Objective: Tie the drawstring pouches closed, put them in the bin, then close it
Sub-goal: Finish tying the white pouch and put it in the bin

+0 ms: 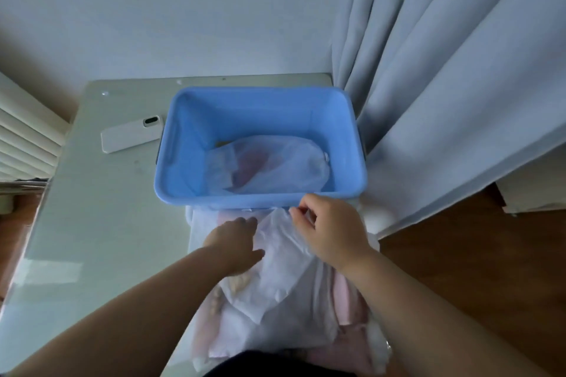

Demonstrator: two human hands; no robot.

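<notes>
A blue plastic bin (pixel 260 196) stands open on the table, with no lid on it. Inside it lies a white mesh pouch (pixel 275 168) with pinkish contents. In front of the bin several white pouches (pixel 275 278) with pink cloth inside lie in a pile near the table's front edge. My left hand (pixel 235 245) rests flat on the pile with fingers straight. My right hand (pixel 327 229) pinches the top edge of the uppermost pouch just below the bin's front rim.
A white phone (pixel 131 135) lies on the pale table (pixel 92 223) left of the bin. A grey curtain (pixel 444 86) hangs at the right, touching the bin's right side. A radiator (pixel 21 138) stands at the left. Wooden floor (pixel 474 269) shows at the lower right.
</notes>
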